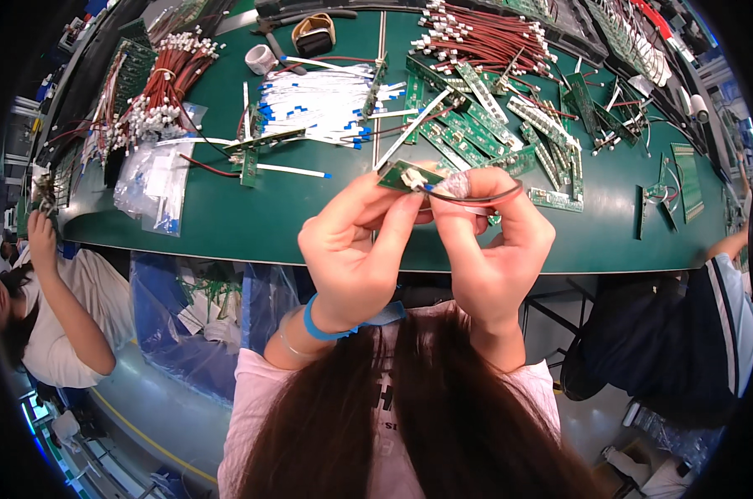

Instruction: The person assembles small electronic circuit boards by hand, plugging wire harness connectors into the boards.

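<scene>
Above the near edge of the bench, my left hand (351, 254) pinches a small green circuit board (395, 176) with a white connector on its top. My right hand (494, 249) is closed on a red-and-black wire lead (486, 200), which loops over its fingers and runs to the connector. Silvery wrapping (455, 185) covers a right fingertip. Both hands nearly meet at the board; whether the lead's plug is fully seated is too small to tell. A blue wrist strap (312, 320) circles my left wrist.
Beyond my hands lie white flat cables (314, 104) with blue ends and a pile of green boards (468, 125). Red wire bundles (484, 41) lie farther back, others (164, 87) at left beside plastic bags (156, 179). Pliers (268, 29) are at the back. People sit at both sides.
</scene>
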`<state>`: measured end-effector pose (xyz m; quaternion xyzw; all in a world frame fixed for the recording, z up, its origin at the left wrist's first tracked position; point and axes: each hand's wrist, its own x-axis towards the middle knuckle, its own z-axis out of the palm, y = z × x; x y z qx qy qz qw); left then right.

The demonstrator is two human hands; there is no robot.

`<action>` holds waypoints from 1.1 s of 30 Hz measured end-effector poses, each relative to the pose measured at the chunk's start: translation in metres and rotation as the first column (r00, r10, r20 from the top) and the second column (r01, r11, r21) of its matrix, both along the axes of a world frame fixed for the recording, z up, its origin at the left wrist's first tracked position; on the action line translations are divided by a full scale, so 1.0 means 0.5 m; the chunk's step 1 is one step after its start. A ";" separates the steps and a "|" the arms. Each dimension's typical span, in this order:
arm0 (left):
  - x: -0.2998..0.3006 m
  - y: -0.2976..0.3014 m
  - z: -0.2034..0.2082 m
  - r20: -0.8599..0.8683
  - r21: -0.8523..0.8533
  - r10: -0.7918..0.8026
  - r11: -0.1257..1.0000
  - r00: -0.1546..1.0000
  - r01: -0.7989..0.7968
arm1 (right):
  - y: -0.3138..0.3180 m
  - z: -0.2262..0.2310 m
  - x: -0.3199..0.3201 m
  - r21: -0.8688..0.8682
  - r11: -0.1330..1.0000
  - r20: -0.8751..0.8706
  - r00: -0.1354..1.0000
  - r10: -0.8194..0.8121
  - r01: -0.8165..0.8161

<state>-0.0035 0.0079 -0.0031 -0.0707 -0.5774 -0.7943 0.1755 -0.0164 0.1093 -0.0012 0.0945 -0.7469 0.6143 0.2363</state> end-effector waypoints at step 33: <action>-0.030 -0.042 0.014 0.133 0.070 -0.130 0.990 0.983 0.121 | 0.064 0.070 0.029 0.409 0.858 -0.322 0.929 -0.182 0.310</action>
